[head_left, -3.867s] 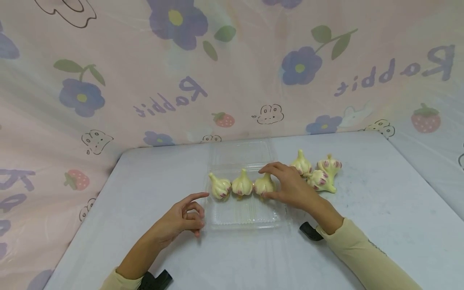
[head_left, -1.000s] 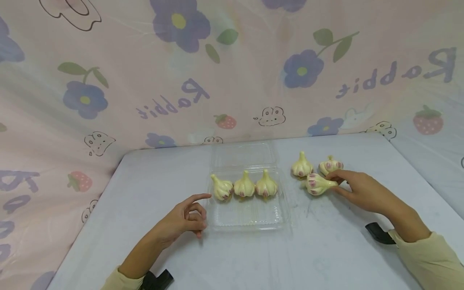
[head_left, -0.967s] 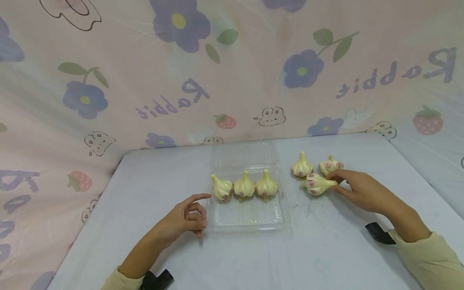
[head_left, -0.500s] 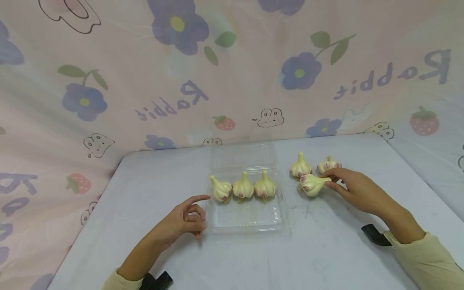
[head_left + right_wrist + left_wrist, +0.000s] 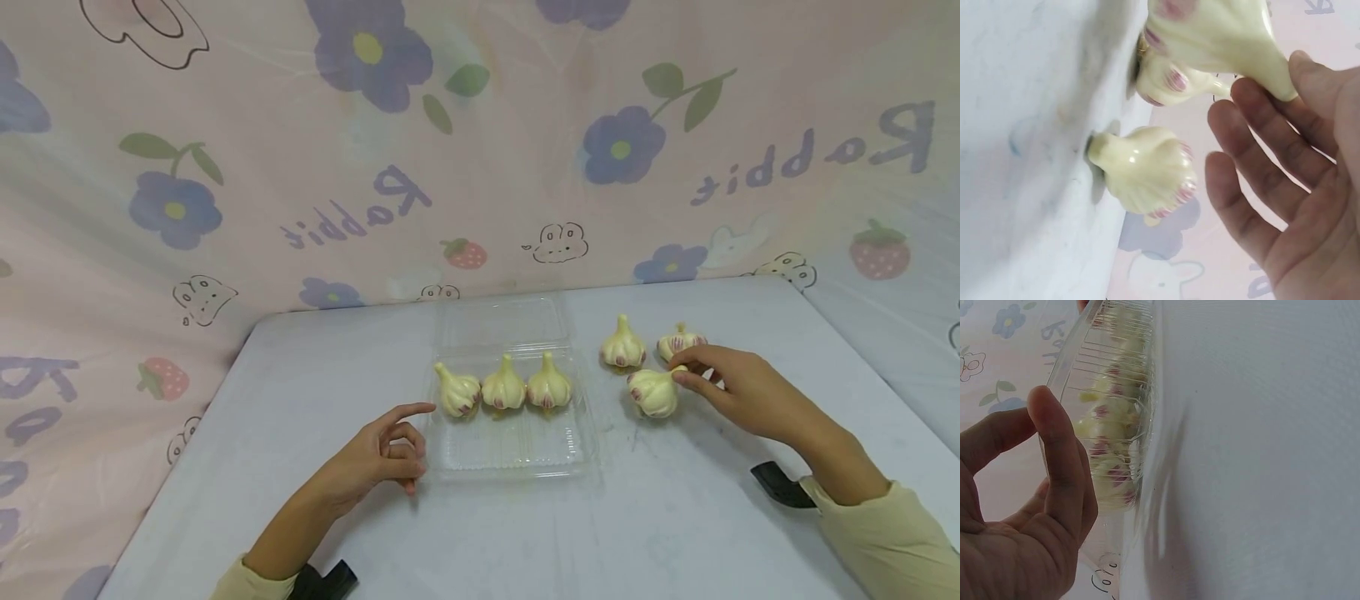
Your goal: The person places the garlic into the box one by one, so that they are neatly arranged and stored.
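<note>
In the head view, my right hand (image 5: 738, 392) pinches a garlic bulb (image 5: 652, 395) by its stem, thumb on one side and fingers on the other. The bulb is cream with purple streaks; its round end points left and down. Three similar bulbs (image 5: 504, 388) stand in a row in a clear plastic container (image 5: 510, 475). My left hand (image 5: 375, 454) is beside the container's left side, index finger reaching to its edge, other fingers loosely bent. In the left wrist view, fingertips (image 5: 1044, 403) are right at the clear rim.
Behind the held bulb are two more garlic bulbs, one upright (image 5: 622, 343) and one with its stem away from me (image 5: 681, 340). The container's lid (image 5: 502, 321) lies folded back. A patterned curtain (image 5: 480, 150) hangs behind the white table (image 5: 337, 367).
My right hand has left the rightmost bulb in the container and taken another bulb by its stem. That bulb has tipped from lying sideways to rounder end lower. My left hand stays put.
</note>
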Tool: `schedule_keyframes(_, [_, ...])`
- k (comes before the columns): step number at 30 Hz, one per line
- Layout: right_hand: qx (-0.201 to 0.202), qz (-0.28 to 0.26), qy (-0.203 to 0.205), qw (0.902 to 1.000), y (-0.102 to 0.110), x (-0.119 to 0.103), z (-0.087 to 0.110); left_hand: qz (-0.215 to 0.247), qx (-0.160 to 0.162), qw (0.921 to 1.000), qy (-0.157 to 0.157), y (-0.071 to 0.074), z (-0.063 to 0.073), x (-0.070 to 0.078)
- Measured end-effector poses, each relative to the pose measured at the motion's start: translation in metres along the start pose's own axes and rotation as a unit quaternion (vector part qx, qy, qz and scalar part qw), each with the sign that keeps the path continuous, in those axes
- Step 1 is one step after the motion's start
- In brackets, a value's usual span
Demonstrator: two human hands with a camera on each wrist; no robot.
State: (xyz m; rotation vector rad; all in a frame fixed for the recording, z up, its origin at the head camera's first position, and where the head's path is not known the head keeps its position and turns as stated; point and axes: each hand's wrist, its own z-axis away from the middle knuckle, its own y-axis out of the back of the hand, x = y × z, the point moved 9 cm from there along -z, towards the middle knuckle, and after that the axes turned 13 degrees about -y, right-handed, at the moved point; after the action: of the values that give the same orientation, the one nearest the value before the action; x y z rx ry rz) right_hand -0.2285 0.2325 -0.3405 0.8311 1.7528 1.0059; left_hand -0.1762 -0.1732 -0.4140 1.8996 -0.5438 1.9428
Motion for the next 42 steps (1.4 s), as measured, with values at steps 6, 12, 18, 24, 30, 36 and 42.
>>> schedule_keyframes(6, [-0.013, -0.007, -0.004, 0.9999, 0.003, -0.002, 0.0, 0.001, 0.0, 1.0, -0.001, 0.0, 0.0, 0.0])
schedule_keyframes(12, [-0.026, -0.026, -0.004, 0.9993, -0.007, -0.008, 0.0, 0.002, 0.0, 1.0, -0.001, 0.0, 0.0, 0.0])
schedule_keyframes(18, [-0.06, -0.055, -0.018, 0.9966, -0.021, -0.012, 0.0, 0.0, 0.002, 1.0, -0.001, 0.0, 0.0, 0.0])
schedule_keyframes(24, [-0.116, -0.063, -0.02, 0.9911, -0.031, -0.011, 0.003, 0.0, 0.001, 1.0, -0.002, 0.001, -0.001, -0.001])
schedule_keyframes(30, [-0.141, -0.079, -0.019, 0.9867, -0.03, -0.01, 0.005, 0.002, 0.0, 1.0, -0.003, 0.001, -0.001, -0.001])
schedule_keyframes(36, [-0.158, -0.106, 0.02, 0.9816, -0.028, -0.014, 0.008, 0.004, 0.002, 1.0, -0.001, 0.0, 0.0, -0.001])
schedule_keyframes(42, [-0.152, -0.137, 0.058, 0.9772, -0.029, -0.022, 0.009, 0.005, 0.001, 1.0, -0.002, 0.0, 0.0, -0.001])
